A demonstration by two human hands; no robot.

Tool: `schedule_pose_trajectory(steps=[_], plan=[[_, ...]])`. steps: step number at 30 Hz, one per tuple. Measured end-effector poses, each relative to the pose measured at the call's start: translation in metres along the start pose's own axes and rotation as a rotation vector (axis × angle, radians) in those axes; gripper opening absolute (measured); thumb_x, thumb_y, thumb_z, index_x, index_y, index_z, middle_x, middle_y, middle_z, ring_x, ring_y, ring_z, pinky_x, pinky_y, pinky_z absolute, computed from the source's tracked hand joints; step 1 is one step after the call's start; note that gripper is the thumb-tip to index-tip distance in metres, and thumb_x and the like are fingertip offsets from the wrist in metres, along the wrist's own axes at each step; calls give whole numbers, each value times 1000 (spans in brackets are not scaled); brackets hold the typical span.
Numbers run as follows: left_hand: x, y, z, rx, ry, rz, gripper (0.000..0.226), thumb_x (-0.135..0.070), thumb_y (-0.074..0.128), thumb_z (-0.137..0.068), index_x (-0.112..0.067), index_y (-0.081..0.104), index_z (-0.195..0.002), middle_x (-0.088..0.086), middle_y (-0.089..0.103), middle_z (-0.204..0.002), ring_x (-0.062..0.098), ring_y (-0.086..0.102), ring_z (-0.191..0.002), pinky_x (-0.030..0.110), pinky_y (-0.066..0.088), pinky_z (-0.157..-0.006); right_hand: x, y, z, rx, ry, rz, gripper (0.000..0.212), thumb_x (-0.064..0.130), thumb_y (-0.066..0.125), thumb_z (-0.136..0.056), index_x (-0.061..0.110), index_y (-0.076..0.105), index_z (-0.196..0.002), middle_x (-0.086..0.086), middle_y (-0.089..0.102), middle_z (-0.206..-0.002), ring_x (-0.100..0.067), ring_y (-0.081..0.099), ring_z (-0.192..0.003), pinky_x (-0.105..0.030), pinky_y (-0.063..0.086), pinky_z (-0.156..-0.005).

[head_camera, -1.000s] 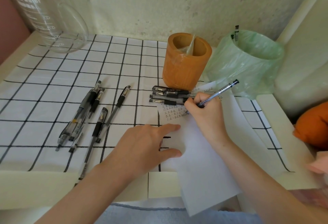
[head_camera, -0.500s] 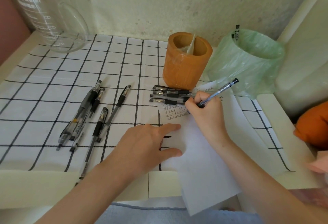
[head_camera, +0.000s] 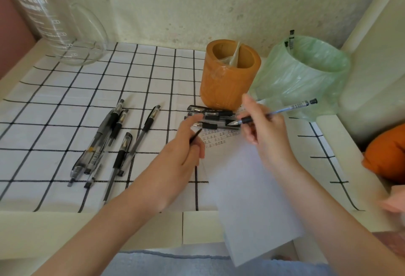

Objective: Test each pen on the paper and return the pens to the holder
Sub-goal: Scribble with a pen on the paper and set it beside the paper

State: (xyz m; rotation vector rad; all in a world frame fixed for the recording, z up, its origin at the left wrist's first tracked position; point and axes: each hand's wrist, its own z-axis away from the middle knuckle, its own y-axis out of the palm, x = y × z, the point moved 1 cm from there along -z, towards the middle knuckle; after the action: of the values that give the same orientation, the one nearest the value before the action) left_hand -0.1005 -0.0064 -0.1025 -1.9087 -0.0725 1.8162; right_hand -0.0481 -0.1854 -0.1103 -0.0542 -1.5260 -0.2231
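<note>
The pen sits in the right hand, fingers curled round its grip, its tip pointing left just above the scribbled corner of the paper. The left hand pinches a thin black cap (forefinger stretched out). Three pens lie at the foot of the holder; more pens lie well apart on the table.
</note>
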Motion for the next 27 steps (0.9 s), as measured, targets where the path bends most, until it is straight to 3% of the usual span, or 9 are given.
schedule_pose_trajectory(steps=[3, 5, 8, 13, 20, 23, 26, 27], plan=[[3, 1, -5, -12, 2, 112, 57, -1, 33, -97, -29, 17, -143, -8, 57, -80, 2, 53, -68, 15, 42, -65, 11, 4, 6, 170, 169, -176, 31, 29, 54, -91, 8, 57, -68, -1, 41, -42, -11, 30, -37, -21, 20, -39], [5, 2, -7, -6, 2, 173, 62, 0, 38, -96, -30, 14, -144, -9, 61, -78, 9, 57, -72, 16, 44, -66, 15, 9, 12, 251, 199, -188, 24, 26, 59, -85, 10, 50, -70, 0, 43, -43, -11, 32, -36, -20, 20, -38], [7, 2, -6, 2, 18, 204, 66, 0, 42, -95, -30, 11, -145, -7, 64, -80, 15, 59, -75, 17, 45, -67, 17, 14, 18, 247, 179, -114, 31, 23, 61, -86, 13, 44, -63, 0, 44, -41, -10, 32, -34, -18, 20, -36], [1, 2, -4, 9, 35, 187, 67, 0, 43, -94, -27, 11, -146, -3, 64, -85, 9, 58, -74, 15, 45, -67, 18, 16, 21, 230, 133, -13, 36, 17, 59, -91, 14, 43, -58, -1, 44, -40, -12, 31, -34, -19, 21, -36], [0, 3, -2, 32, 51, 19, 61, -6, 47, -94, -30, 19, -143, -11, 65, -83, 1, 58, -71, 11, 41, -67, 17, 23, 27, 337, 111, 130, 32, 23, 64, -87, 12, 49, -60, -4, 49, -42, -14, 37, -35, -18, 25, -36], [0, 2, 0, -16, 43, -1, 46, -11, 51, -93, -37, 38, -128, -8, 67, -78, 6, 59, -62, 13, 46, -64, 16, 24, 27, 378, 113, 137, 26, 36, 68, -71, 15, 55, -60, -4, 53, -44, -12, 41, -35, -15, 27, -35], [1, -4, 0, -122, -16, 56, 12, -17, 54, -91, -21, 62, -99, -1, 70, -77, 12, 64, -59, 23, 52, -56, 16, 22, 26, 405, 94, 60, 31, 33, 64, -72, 3, 64, -76, -3, 62, -53, -10, 48, -41, -16, 32, -37], [1, -6, 0, -149, -24, 45, 11, -19, 53, -92, -17, 64, -91, -2, 69, -72, 10, 61, -54, 20, 49, -50, 16, 22, 25, 421, 97, 33, 35, 31, 64, -74, -3, 65, -83, -5, 65, -58, -11, 51, -45, -17, 36, -39]])
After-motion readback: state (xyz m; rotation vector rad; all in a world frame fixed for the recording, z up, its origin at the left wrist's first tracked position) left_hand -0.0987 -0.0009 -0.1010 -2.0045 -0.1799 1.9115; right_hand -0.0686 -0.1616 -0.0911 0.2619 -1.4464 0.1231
